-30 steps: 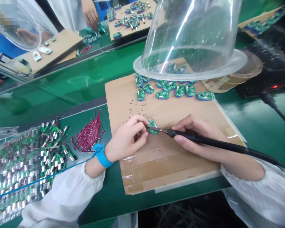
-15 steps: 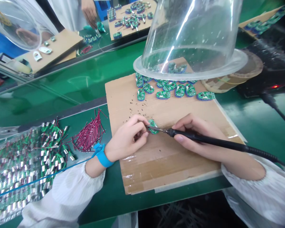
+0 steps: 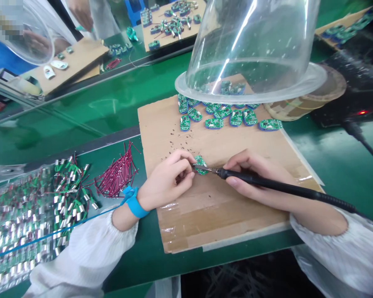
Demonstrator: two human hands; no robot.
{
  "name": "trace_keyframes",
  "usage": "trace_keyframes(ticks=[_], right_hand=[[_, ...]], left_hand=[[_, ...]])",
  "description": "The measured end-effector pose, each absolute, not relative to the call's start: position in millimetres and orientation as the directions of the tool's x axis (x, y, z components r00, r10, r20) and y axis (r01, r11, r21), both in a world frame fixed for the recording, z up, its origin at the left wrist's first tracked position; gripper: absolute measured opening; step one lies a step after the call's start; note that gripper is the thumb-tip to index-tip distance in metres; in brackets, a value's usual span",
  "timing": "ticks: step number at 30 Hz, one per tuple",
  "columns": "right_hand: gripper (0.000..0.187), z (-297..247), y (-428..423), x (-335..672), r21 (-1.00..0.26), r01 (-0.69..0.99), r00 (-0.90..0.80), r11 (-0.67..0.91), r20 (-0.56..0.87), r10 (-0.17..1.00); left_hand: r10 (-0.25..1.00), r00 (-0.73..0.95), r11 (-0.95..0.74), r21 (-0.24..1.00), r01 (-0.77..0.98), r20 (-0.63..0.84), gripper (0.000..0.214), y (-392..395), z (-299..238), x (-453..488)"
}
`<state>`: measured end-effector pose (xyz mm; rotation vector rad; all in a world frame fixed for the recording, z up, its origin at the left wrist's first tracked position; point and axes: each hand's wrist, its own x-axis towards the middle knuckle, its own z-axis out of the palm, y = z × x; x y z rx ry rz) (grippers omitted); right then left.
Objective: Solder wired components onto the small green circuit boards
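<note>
My right hand grips a black-handled soldering iron like a pen. Its metal tip points left and meets a small green circuit board lying on the cardboard sheet. From the left, my left hand closes its curled fingers at the board's left edge. Those fingers partly cover that edge, and any small part between them is hidden. A blue wrist strap with a cord circles my left wrist.
Several circuit boards lie at the cardboard's far side, beneath a clear plastic hood. Left are a pile of dark red wires and small metal motors with wires. Beyond the partition, a co-worker's hand shows above another bench.
My hands, the iron and the board are almost unmoved. Across the partition, the co-worker's hand has moved left and up, away from the teal object there.
</note>
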<state>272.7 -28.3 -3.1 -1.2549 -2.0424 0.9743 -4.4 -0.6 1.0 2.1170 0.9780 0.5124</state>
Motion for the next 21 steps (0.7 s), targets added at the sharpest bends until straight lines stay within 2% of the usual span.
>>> trace_keyframes(ticks=[21], right_hand=[[0.022,-1.5,-26.1,271.7,-0.799,0.523,-0.419,0.296,0.061,0.906]], left_hand=[[0.772,0.635,-0.441,0.754,0.487,0.041,0.012,-0.6,1.5,-5.6]])
